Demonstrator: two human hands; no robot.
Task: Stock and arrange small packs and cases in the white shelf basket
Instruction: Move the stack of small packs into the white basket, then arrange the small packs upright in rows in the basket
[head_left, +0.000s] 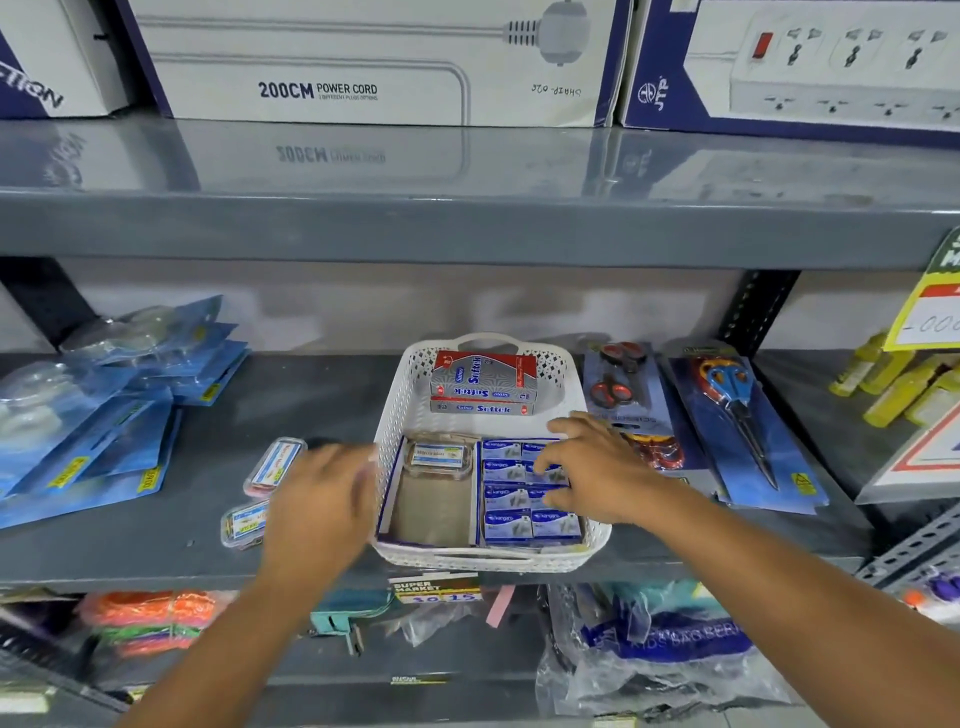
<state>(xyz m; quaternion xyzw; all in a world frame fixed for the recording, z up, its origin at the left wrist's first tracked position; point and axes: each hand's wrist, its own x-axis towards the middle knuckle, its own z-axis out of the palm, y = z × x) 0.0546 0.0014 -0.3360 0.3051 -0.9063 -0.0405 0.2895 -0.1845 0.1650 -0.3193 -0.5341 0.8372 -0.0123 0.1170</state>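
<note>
The white shelf basket (390, 410) stands on the grey middle shelf. It holds red and silver Softek boxes (483, 382) at the back, several small blue Kangaro packs (511, 522) in a tray at the right, and one clear plastic case (439, 457) in an open cardboard tray (431, 512) at the left. My right hand (597, 470) rests on the blue packs with fingers spread. My left hand (319, 501) is blurred, just left of the basket, fingers apart and holding nothing. Two clear cases (272, 465) (243, 524) lie on the shelf beside it.
Blue blister packs (119, 410) are piled at the left. Carded scissors (621, 387) (743, 421) lie right of the basket, yellow bottles (898, 387) farther right. Power cord boxes (363, 62) fill the upper shelf. Bagged goods (660, 644) sit on the lower shelf.
</note>
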